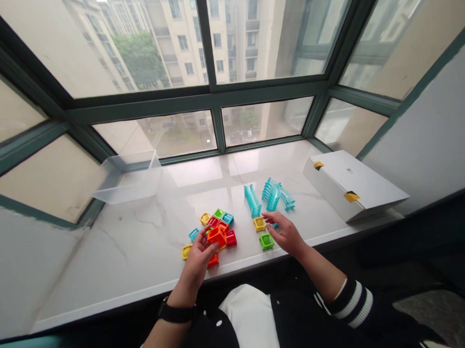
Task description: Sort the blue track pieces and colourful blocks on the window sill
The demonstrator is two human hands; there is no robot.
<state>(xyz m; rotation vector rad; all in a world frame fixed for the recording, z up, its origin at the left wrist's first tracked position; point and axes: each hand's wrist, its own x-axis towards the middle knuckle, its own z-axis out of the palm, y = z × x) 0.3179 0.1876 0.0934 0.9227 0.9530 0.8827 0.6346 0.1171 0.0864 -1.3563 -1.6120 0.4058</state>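
So the left hand (199,252) has its thumb and fingers around one orange block (217,236), holding it at the near right of the pile. One black watch (175,311) sits on that wrist.

Right hand (286,233) is just right of one yellow block (259,224), fingers loosely curled and spread, not closed around anything. Can't tell if a fingertip actually touches that block. A bit of blue (274,225) peeks out beside the fingers, mostly hidden. Just nearer than the yellow one there's one green block (266,241), apart from it and flat on the sill (124,263).

Around and under the left hand is the pile (222,226). My count at its edges: two yellow, one green on the far side, two blue (one far right, one on the left). Reds are at least three, with one more reddish block (212,260) at the near end. Some are overlapped, so no exact total.

Beyond the right hand there are three teal tracks (252,200) that I can make out: one straight on the left, then two curvy ones close together to its right.

Farther out, one clear bin (130,194) is at far left, and one white box (351,175) with two yellow-and-black tabs (351,196) is on the right. Windows (264,123) run along the far side.
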